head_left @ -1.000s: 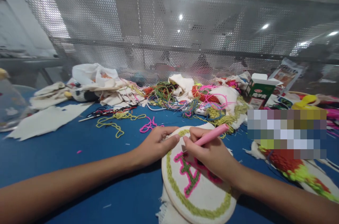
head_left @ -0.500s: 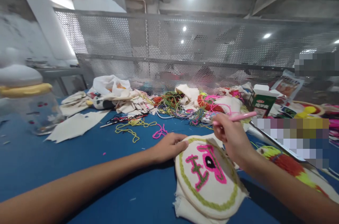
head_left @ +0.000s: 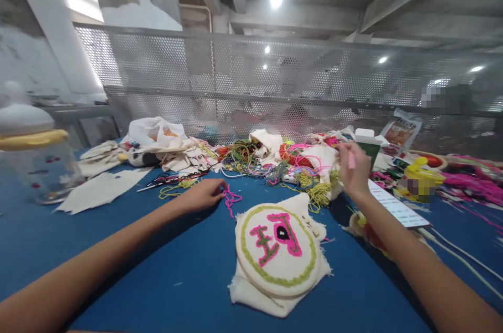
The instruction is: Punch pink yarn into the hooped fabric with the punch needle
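1. Two bare hands work over a blue table [head_left: 118, 249], both lifted clear of the embroidery hoop [head_left: 277, 250], which lies flat on the cloth between the forearms.
2. Left hand [head_left: 204, 195]: fingers drawn together, fingertips pinching the near end of a pink yarn strand [head_left: 231, 199] that lies on the table just left of and beyond the hoop.
3. Right hand [head_left: 353, 170]: raised beyond and to the right of the hoop, fingers curled around a pink punch needle [head_left: 351, 161]; only a short bit of the tool shows past the fingers.
4. The hoop holds white fabric stitched with a green ring, pink shapes and a small black patch; frayed fabric edges stick out around its rim.
5. Beyond the hoop, a tangled yarn heap [head_left: 275, 157] in green, pink, red and yellow spreads along the table, mixed with white cloth scraps.
6. Left of the hoop and farther back: a loose yellow yarn length [head_left: 173, 189], a flat white fabric piece [head_left: 100, 191], and a clear jar with yellow band [head_left: 35, 165] near the table's edge.
7. Right of the hoop: a white ruled card [head_left: 396, 210] under the right forearm, a green carton [head_left: 369, 147] behind the right hand, and a yellow toy-like object [head_left: 422, 173], partly blurred.
8. Behind everything, a perforated metal screen [head_left: 251, 86] stands along the far side of the table.
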`<state>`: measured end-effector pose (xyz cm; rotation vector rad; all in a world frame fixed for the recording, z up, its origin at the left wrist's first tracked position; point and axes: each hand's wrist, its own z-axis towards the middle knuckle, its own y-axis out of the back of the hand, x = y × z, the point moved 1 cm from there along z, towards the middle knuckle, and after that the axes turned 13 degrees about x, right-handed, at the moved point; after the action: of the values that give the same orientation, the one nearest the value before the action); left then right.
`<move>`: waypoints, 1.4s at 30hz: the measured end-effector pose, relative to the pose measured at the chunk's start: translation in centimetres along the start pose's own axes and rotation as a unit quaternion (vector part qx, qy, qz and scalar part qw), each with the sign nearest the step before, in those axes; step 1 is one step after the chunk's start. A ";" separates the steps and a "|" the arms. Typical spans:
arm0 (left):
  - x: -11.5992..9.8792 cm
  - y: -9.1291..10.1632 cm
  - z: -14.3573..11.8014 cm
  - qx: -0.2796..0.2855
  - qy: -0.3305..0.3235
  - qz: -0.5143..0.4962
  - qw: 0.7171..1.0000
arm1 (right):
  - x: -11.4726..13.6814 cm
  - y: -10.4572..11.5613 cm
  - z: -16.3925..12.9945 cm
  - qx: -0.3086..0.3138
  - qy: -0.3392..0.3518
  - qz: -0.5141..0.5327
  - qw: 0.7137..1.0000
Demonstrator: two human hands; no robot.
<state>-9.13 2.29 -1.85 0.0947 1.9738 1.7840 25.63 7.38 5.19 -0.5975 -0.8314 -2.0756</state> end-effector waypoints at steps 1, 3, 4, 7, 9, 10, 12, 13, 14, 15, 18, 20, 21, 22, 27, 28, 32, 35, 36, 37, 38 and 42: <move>0.0 0.0 0.1 -0.008 0.006 0.008 1.000 | -0.8 0.1 0.0 0.030 0.016 -0.030 0.999; 0.0 0.4 0.3 -0.026 0.018 0.020 0.999 | -2.2 0.0 -0.1 0.089 0.036 -0.076 0.992; 0.1 0.7 0.3 -0.034 0.022 0.024 0.999 | -2.7 -0.2 -0.2 0.115 0.045 -0.095 0.988; 0.8 1.7 0.0 -0.058 0.026 0.030 0.998 | -3.8 -1.1 -0.4 0.160 0.063 -0.143 0.975; 1.3 2.5 -0.3 -0.077 0.026 0.030 0.996 | -4.1 -1.7 -0.2 0.163 0.062 -0.166 0.971; 1.5 3.0 -0.3 -0.088 0.025 0.028 0.995 | -4.1 -1.9 0.0 0.161 0.058 -0.175 0.970; 1.4 4.2 0.0 -0.115 0.022 0.023 0.993 | -3.7 -2.2 1.0 0.160 0.052 -0.184 0.968; 1.1 4.9 0.2 -0.130 0.018 0.021 0.991 | -3.3 -2.3 1.8 0.163 0.053 -0.185 0.968; 0.5 5.7 0.6 -0.144 0.013 0.020 0.989 | -2.9 -2.4 2.7 0.168 0.056 -0.185 0.967; -0.3 6.5 1.0 -0.158 0.006 0.019 0.987 | -2.4 -2.4 3.7 0.172 0.061 -0.183 0.966; -4.0 8.9 2.9 -0.183 -0.037 0.015 0.982 | -1.0 -2.1 6.7 0.166 0.073 -0.170 0.969; -7.2 10.1 4.7 -0.191 -0.072 0.007 0.979 | -0.5 -2.0 8.1 0.165 0.076 -0.157 0.971; -8.8 10.4 5.8 -0.193 -0.088 0.000 0.977 | -0.4 -1.9 8.6 0.171 0.075 -0.150 0.971; -10.4 10.6 7.0 -0.194 -0.103 -0.008 0.976 | -0.3 -2.0 8.9 0.180 0.074 -0.142 0.971; -16.0 8.0 13.8 -0.159 -0.120 -0.067 0.978 | -0.9 -2.6 8.8 0.260 0.066 -0.137 0.954; -16.5 6.9 14.9 -0.142 -0.116 -0.077 0.980 | -1.1 -2.7 8.6 0.281 0.064 -0.144 0.947; -16.3 3.3 17.5 -0.116 -0.100 -0.123 0.981 | -2.3 -3.1 8.0 0.346 0.041 -0.170 0.922; -14.9 3.2 17.8 -0.120 -0.104 -0.171 0.972 | -2.5 -2.7 8.3 0.350 0.030 -0.152 0.924; -14.4 3.7 17.7 -0.122 -0.111 -0.190 0.968 | -2.4 -2.4 8.6 0.346 0.029 -0.138 0.928; -13.9 4.5 17.4 -0.124 -0.121 -0.209 0.962 | -2.1 -2.1 8.8 0.339 0.029 -0.120 0.933; -13.4 5.5 17.0 -0.129 -0.133 -0.230 0.956 | -1.6 -1.8 9.0 0.335 0.029 -0.100 0.936; -12.6 9.5 14.3 -0.135 -0.195 -0.302 0.923 | 1.7 -0.9 8.6 0.319 0.038 -0.008 0.947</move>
<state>5.12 12.40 10.40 -0.2127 1.2754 1.4606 24.98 13.19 11.81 -0.1524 -1.3775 -1.6856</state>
